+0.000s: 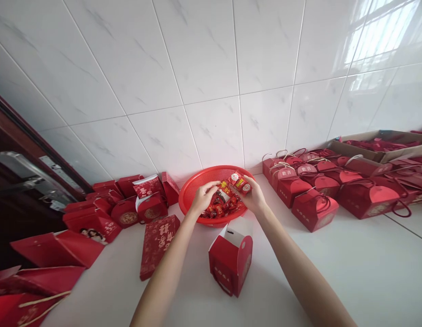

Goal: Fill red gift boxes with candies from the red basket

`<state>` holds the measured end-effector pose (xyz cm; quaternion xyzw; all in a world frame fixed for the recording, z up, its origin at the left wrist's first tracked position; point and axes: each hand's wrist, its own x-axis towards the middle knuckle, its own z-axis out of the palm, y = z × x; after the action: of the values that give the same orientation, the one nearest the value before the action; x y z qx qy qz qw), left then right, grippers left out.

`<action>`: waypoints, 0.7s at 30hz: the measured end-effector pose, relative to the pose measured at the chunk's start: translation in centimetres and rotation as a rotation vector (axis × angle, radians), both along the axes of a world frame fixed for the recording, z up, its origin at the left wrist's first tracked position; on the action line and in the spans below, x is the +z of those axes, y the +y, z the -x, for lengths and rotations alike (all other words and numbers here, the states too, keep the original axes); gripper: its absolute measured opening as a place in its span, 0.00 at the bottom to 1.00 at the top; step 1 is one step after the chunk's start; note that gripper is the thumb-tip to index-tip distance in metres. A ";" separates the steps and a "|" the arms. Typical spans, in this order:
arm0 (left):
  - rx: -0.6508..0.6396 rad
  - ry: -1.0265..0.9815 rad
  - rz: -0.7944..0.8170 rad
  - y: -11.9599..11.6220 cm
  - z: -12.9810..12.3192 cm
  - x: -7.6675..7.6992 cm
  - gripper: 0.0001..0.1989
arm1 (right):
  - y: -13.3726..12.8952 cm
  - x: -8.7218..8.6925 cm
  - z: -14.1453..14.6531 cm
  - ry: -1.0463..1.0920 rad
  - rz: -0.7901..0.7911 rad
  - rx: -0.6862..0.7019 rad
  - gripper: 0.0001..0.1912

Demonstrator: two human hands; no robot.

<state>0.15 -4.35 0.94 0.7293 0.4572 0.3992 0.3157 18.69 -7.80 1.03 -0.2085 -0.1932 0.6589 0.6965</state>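
A red plastic basket [192, 180] stands against the wall with many small red wrapped candies [219, 210] in it. My left hand [204, 198] is over its left side, fingers pinched at the edge of a red packet with yellow lettering [225, 191]. Above the basket's right side, my right hand [254, 196] is closed around red wrapped candies with round white labels [240, 181]. Between my forearms a red gift box [227, 261] stands upright on the white surface, its top open. Part of its inside is hidden.
Red handled gift boxes [315, 209] crowd the right side, before a cardboard carton [357, 152] of red items. Red bags and boxes [91, 222] line the left, by a dark door [13, 190]. A flat red box [158, 245] lies beside my left forearm. Behind is a tiled wall [211, 122].
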 end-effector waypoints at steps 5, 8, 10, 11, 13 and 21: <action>-0.040 0.001 0.032 -0.7 -0.3 -0.4 0.22 | 0.2 -0.4 0.2 -0.115 0.050 -0.002 0.14; -0.083 0.002 0.036 -1.0 -0.5 -0.4 0.25 | 0.0 -0.8 0.5 -0.179 0.065 0.030 0.17; -0.117 0.001 0.047 -1.2 -0.6 -0.5 0.27 | -0.2 -0.9 0.8 -0.275 0.032 0.060 0.18; -0.129 -0.004 0.053 -1.2 -0.7 -0.5 0.27 | -0.3 -0.9 0.9 -0.343 -0.005 0.076 0.19; -0.135 -0.018 0.057 -1.3 -0.7 -0.5 0.28 | -0.6 -0.9 1.2 -0.480 -0.093 0.083 0.18; -0.080 -0.074 -0.003 -3.2 0.0 1.5 0.26 | -2.4 1.4 0.5 -0.585 -0.068 0.133 0.18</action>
<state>0.18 -7.59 2.43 0.7322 0.4150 0.4138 0.3469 18.16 -10.25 2.46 -0.3527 -0.4208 0.6081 0.5734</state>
